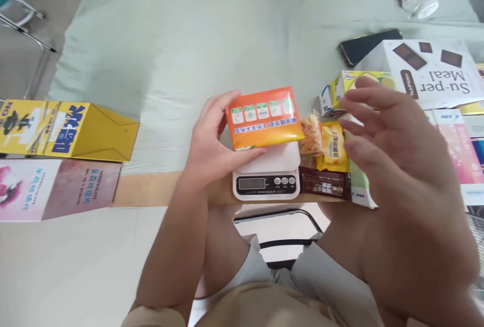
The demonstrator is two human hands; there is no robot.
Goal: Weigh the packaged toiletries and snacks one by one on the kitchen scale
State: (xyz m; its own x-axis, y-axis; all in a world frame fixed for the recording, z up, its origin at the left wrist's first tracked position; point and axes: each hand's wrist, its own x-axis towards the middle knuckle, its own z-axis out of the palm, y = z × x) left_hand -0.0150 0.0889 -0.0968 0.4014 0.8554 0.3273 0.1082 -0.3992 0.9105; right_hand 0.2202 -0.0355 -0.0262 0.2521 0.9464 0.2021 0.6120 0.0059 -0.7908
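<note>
Orange pack (264, 118), 1 pc: pinched betw. thumb & fingers of L hand (206, 148), held over kitchen scale (242, 193); contact w/ plate can't be told. R hand (401, 150): fingers spread, held nr. yellow box (350, 82) & yellow snack packet (333, 148). Brown bar (325, 184), 1 pc: laid just R of scale. Phone (370, 46): placed farther back.

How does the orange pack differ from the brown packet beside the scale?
The orange pack is bright and larger; the brown packet is dark and narrower. The left hand grips the orange pack, while the brown packet lies beside the scale. Both carry printing.
</note>
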